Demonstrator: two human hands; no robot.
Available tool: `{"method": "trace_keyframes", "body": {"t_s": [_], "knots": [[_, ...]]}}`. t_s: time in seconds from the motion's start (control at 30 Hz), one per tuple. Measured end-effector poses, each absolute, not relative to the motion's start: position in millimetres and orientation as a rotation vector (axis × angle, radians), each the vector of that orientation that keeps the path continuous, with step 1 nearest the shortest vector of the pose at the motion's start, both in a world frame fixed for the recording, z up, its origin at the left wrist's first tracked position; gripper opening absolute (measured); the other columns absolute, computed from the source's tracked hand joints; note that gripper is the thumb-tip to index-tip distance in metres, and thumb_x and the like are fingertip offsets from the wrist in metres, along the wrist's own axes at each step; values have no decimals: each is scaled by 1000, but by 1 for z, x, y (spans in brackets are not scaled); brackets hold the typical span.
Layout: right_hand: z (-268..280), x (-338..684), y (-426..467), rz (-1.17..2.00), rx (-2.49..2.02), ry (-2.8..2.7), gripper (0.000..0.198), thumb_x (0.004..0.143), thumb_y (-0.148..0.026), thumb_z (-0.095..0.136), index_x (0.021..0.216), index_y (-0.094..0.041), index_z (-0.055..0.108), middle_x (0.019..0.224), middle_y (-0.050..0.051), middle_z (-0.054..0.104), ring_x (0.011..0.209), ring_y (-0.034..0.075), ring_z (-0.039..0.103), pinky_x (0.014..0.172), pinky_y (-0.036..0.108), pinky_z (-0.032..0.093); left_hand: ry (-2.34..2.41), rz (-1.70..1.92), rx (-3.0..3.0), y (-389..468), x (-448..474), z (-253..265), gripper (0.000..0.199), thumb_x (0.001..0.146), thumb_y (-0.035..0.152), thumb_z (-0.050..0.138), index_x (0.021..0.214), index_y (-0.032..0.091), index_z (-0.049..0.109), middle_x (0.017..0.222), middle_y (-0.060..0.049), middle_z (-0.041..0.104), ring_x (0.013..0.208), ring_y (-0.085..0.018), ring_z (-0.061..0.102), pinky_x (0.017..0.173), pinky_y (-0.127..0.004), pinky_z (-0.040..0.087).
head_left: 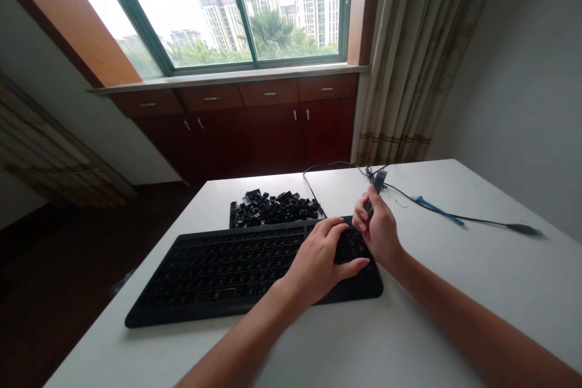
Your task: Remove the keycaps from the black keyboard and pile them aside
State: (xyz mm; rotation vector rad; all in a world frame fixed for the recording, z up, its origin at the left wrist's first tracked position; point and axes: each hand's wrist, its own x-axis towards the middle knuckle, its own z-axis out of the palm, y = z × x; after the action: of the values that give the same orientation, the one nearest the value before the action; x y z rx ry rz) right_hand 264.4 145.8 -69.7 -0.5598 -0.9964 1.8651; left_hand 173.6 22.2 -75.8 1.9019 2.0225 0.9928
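Observation:
A black keyboard (218,267) without its keycaps lies across the white table. My left hand (321,257) rests on its right part, fingers spread and thumb stretched out to the right. Just beyond the keyboard's back right corner, my right hand (379,224) is closed around a black brush-like tool (380,179). The tool's wider end points up and away; most of its handle is hidden in my fingers. Behind the keyboard sits a heap of loose black keycaps (273,208).
A black cable (473,219) runs over the white table (491,291) to a plug (522,229) at the right. Beside it lie a thin blue tool (441,211) and a small bent wire (401,204). Red cabinets (245,133) stand under the window beyond the table.

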Motion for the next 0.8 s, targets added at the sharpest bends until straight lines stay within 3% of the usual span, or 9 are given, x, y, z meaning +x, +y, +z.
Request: {"method": "trace_keyframes", "body": {"t_s": [0.13,0.3,0.53,0.8], "knots": [[-70,265,145,1860,-634,-1047,50,89,-63,64,70,-23,42,54,-7,42,41,8,36,41,24,29,1980,1043,1963,24,171,-80,43,79,43,85,114,21,72,134,-11,65,127,-33,59,111,-50,50],[-74,262,138,1731,-693,-1163,47,92,-64,60,74,-24,42,56,-8,42,44,9,36,42,24,29,1967,1124,1906,25,171,-81,43,73,42,89,107,21,74,124,-9,70,119,-32,62,106,-50,53],[-77,266,125,1448,-695,-1489,41,96,-62,56,79,-24,53,63,-4,53,55,14,48,55,27,43,1907,1184,1886,26,169,-82,42,70,35,91,106,22,73,121,-6,70,115,-29,62,104,-46,52],[-81,261,124,1386,-799,-1497,40,96,-63,55,84,-25,52,65,-4,53,56,14,49,57,27,45,1887,1166,1868,25,168,-82,40,68,31,90,101,20,72,119,-7,68,114,-30,62,107,-47,51]]}}
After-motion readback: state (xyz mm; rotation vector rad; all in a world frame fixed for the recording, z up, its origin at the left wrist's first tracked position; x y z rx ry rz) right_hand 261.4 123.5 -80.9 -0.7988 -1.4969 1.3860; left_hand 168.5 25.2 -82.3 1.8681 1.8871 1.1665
